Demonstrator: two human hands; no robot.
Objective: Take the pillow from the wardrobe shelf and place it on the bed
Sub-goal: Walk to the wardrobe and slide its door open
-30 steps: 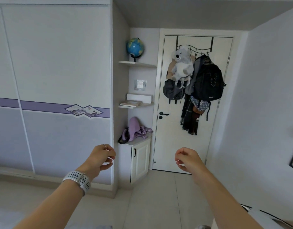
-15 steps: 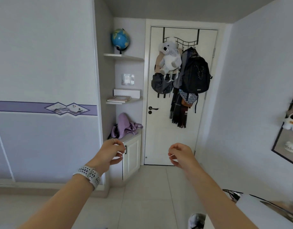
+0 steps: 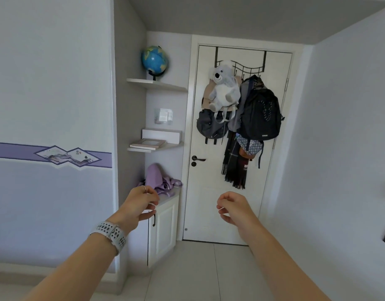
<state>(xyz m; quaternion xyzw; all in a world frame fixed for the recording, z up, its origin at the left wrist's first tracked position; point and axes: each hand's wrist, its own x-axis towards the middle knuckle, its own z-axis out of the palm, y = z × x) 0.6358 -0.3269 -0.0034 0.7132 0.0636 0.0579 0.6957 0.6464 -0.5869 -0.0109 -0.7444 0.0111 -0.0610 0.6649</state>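
I'm seeing left hand and right hand hovering loosely curled, holding nothing, prob readying to slide the white purple-striped wardrobe door, which is closed, hiding pillow; bed not in view.

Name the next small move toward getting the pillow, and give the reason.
Probably reach the left hand leftward to the wardrobe's sliding door and slide it open. The door is shut, no pillow or shelf shows, and both the left hand and right hand hang empty with fingers loosely curled, in front of the small corner cabinet and room door rather than the wardrobe.
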